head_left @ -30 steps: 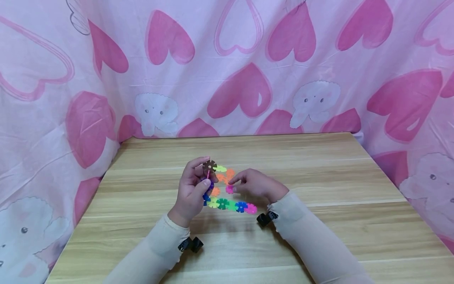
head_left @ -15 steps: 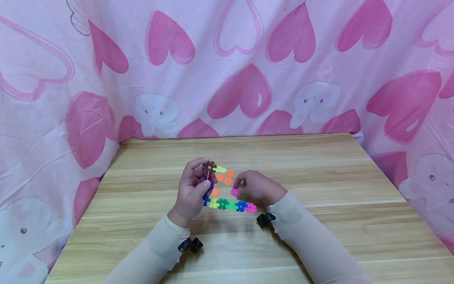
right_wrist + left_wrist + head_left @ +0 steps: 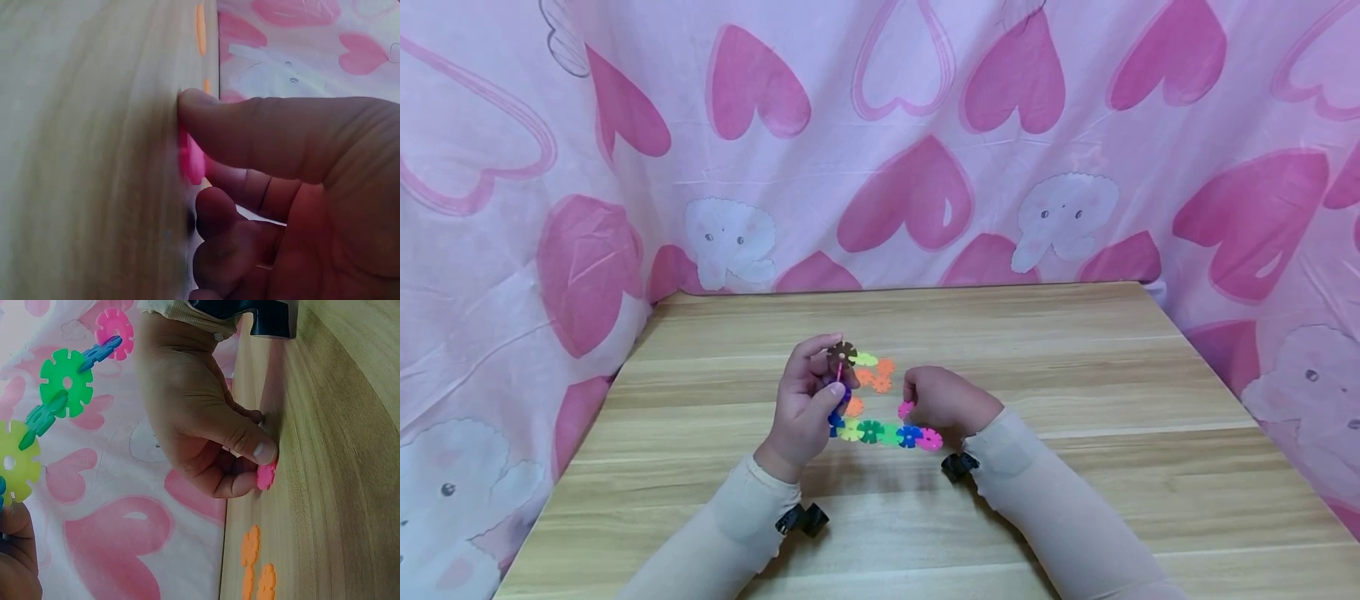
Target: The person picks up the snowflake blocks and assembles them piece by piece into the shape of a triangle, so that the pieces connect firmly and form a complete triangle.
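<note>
Table (image 3: 880, 533): smooth wood-grain surf. (w/ slight sheen); discs (image 3: 57, 376): smooth plastic; curtain (image 3: 808, 179): creased cloth.

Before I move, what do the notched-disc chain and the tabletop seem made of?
Notched-disc chain: probably smooth plastic, fairly matte; each disc thin, neatly slotted, one even colour. Tabletop: wood or laminate, satin; streaky grain, soft sheen.

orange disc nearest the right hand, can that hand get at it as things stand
Probably yes: in the head view nothing visible stands between the right hand and that orange disc. Its fingers pinch a pink disc, though, so it may need to let go first.
</note>
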Demonstrator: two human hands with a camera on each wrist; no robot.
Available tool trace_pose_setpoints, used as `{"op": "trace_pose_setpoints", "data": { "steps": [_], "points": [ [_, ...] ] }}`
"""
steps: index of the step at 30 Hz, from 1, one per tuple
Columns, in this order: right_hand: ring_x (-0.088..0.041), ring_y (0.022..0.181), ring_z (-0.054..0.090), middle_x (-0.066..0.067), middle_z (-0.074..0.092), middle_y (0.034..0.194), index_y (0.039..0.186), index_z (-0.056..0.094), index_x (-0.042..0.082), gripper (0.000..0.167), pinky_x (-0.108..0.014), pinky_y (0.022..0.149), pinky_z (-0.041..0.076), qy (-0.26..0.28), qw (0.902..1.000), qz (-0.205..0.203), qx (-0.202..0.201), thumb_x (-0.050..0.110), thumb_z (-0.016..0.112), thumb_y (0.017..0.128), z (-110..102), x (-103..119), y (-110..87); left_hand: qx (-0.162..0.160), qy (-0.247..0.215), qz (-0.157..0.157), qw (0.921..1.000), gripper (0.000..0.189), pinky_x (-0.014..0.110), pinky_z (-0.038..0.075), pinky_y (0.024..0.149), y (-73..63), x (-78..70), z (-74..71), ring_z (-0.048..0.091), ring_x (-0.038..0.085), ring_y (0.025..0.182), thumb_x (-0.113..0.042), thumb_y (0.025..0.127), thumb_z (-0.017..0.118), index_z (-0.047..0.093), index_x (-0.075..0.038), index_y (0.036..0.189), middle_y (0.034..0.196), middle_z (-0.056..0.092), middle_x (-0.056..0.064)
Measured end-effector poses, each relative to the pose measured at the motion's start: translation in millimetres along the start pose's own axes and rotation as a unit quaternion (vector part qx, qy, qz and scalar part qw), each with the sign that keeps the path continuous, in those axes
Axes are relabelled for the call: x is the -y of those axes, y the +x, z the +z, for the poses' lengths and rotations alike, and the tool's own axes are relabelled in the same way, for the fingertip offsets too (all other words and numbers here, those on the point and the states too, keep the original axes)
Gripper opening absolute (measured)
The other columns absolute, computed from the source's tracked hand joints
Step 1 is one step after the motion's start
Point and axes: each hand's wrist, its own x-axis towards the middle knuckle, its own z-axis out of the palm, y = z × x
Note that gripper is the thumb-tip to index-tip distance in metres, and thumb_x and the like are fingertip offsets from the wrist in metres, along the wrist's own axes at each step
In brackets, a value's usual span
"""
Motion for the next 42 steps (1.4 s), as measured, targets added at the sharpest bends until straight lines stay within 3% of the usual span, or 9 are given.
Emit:
{"op": "trace_pose_setpoints", "data": {
  "steps": [4, 7, 12, 16, 21, 24, 27, 32, 42],
  "points": [
    [-0.026, 0.063, 0.06, -0.01, 0.064, 0.085, 0.093, 0.062, 0.012, 0.023, -0.033, 0.05, 0.048, 0.011, 0.9998, 0.013, 0.005, 0.017, 0.084, 0.09, -1, 0, -1.4, -0.002, 0.001, -0.006, 1.0, 0.065, 0.024, 0.055, 0.072, -0.6, 0.0, -0.5, 0.066, 0.017, 0.089, 0.006, 0.09, 0.048, 0.055, -0.033, 0.142, 0.098, 0.069, 0.009],
    [-0.025, 0.065, 0.059, -0.01, 0.063, 0.084, 0.092, 0.062, 0.011, 0.024, -0.033, 0.053, 0.048, 0.037, 0.9993, 0.007, 0.0, 0.018, 0.085, 0.09, -3, -3, -1.8, -0.001, -0.007, -0.007, 1.0, 0.065, 0.023, 0.055, 0.071, -0.1, 1.0, -0.6, 0.066, 0.015, 0.089, 0.008, 0.091, 0.047, 0.055, -0.033, 0.142, 0.098, 0.068, 0.011],
    [-0.021, 0.068, 0.056, -0.009, 0.06, 0.086, 0.099, 0.061, 0.009, 0.019, -0.032, 0.059, 0.051, 0.157, 0.9868, -0.038, -0.004, 0.012, 0.078, 0.094, -7, -7, -1.1, -0.006, -0.021, -0.003, 0.9998, 0.067, 0.022, 0.053, 0.066, 0.8, 2.6, 0.2, 0.064, 0.013, 0.085, 0.01, 0.092, 0.045, 0.055, -0.034, 0.141, 0.097, 0.068, 0.007],
    [-0.021, 0.078, 0.058, -0.009, 0.06, 0.09, 0.106, 0.06, 0.008, 0.015, -0.029, 0.068, 0.054, 0.212, 0.9622, -0.16, -0.061, 0.002, 0.071, 0.096, -15, -2, -4.3, -0.012, -0.018, 0.0, 0.9998, 0.065, 0.023, 0.052, 0.065, 1.1, 3.3, 0.4, 0.064, 0.013, 0.085, 0.011, 0.092, 0.044, 0.055, -0.03, 0.141, 0.1, 0.069, -0.004],
    [-0.023, 0.079, 0.057, -0.01, 0.06, 0.092, 0.108, 0.062, 0.003, 0.015, -0.026, 0.07, 0.053, 0.251, 0.9072, -0.312, -0.128, -0.003, 0.07, 0.096, -24, 11, -17.7, -0.019, -0.006, 0.0, 0.9998, 0.059, 0.024, 0.053, 0.068, 1.4, 3.5, 0.0, 0.065, 0.014, 0.086, 0.012, 0.092, 0.044, 0.054, -0.021, 0.14, 0.1, 0.069, -0.004],
    [-0.02, 0.078, 0.057, -0.008, 0.063, 0.092, 0.11, 0.063, 0.001, 0.016, -0.025, 0.069, 0.053, 0.273, 0.8841, -0.352, -0.141, -0.003, 0.07, 0.096, -26, 19, -28.1, -0.023, 0.003, -0.004, 0.9997, 0.056, 0.024, 0.054, 0.068, 1.2, 3.2, -0.4, 0.065, 0.014, 0.086, 0.011, 0.093, 0.044, 0.052, -0.018, 0.139, 0.099, 0.069, -0.004],
    [-0.019, 0.078, 0.058, -0.007, 0.064, 0.092, 0.113, 0.064, 0.0, 0.018, -0.025, 0.068, 0.053, 0.28, 0.8714, -0.376, -0.145, -0.005, 0.069, 0.096, -27, 24, -35.5, -0.025, 0.007, -0.005, 0.9997, 0.052, 0.024, 0.054, 0.069, 0.7, 3.0, -1.0, 0.065, 0.014, 0.086, 0.01, 0.093, 0.044, 0.05, -0.012, 0.139, 0.099, 0.069, -0.003],
    [-0.021, 0.077, 0.059, -0.01, 0.065, 0.093, 0.114, 0.066, 0.0, 0.019, -0.027, 0.067, 0.054, 0.275, 0.863, -0.399, -0.144, -0.005, 0.068, 0.096, -28, 29, -42.4, -0.025, 0.012, -0.006, 0.9996, 0.051, 0.023, 0.054, 0.069, 0.5, 2.5, -0.5, 0.065, 0.014, 0.085, 0.009, 0.092, 0.044, 0.049, -0.012, 0.138, 0.099, 0.07, -0.003],
    [-0.023, 0.077, 0.059, -0.012, 0.067, 0.096, 0.114, 0.07, 0.005, 0.02, -0.027, 0.066, 0.054, 0.272, 0.8667, -0.393, -0.142, -0.003, 0.07, 0.096, -27, 32, -47.9, -0.024, -0.003, 0.001, 0.9997, 0.05, 0.024, 0.056, 0.071, 0.4, 3.4, 0.1, 0.066, 0.012, 0.085, 0.011, 0.092, 0.043, 0.048, -0.009, 0.137, 0.099, 0.07, -0.007]
  ]
}}
